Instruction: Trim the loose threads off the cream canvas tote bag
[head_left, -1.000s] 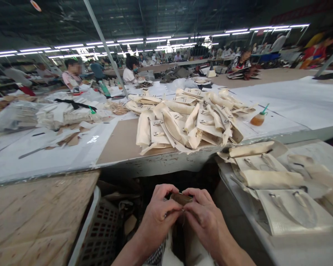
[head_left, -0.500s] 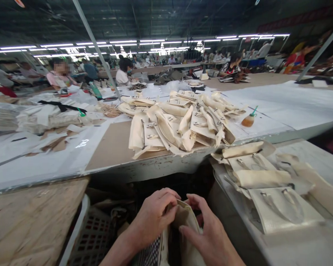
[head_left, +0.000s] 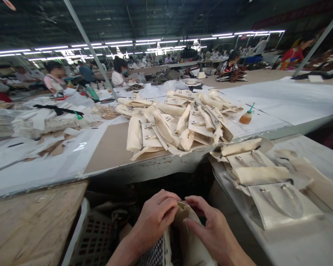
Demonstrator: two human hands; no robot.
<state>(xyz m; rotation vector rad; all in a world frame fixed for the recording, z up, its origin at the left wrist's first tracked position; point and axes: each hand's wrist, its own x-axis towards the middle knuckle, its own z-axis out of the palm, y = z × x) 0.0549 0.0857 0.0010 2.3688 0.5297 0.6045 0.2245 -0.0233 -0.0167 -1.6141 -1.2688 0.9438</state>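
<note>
Low in front of me is a cream handbag piece (head_left: pixel 193 245), its rim facing up and its inside partly showing. My left hand (head_left: pixel 157 216) is closed on the rim's far left corner, thumb and fingers pinched together. On the other side, my right hand (head_left: pixel 211 223) curves around the right edge, thumb toward the inside and fingers behind the rim. The bag's lower part runs out of the picture. Checked cloth (head_left: pixel 154 253) shows below my left wrist.
Cream bag pieces (head_left: pixel 169 127) lie heaped on the long table ahead. More bags with handles (head_left: pixel 283 205) rest on the right-hand surface. An amber glue bottle (head_left: pixel 245 117) stands beyond. At lower left are a plastic basket (head_left: pixel 93 236) and a wooden board (head_left: pixel 30 225). Several people work farther back.
The view has shifted slightly. My right hand has moved a little to the right along the bag's edge, while my left hand keeps its pinch on the rim.
</note>
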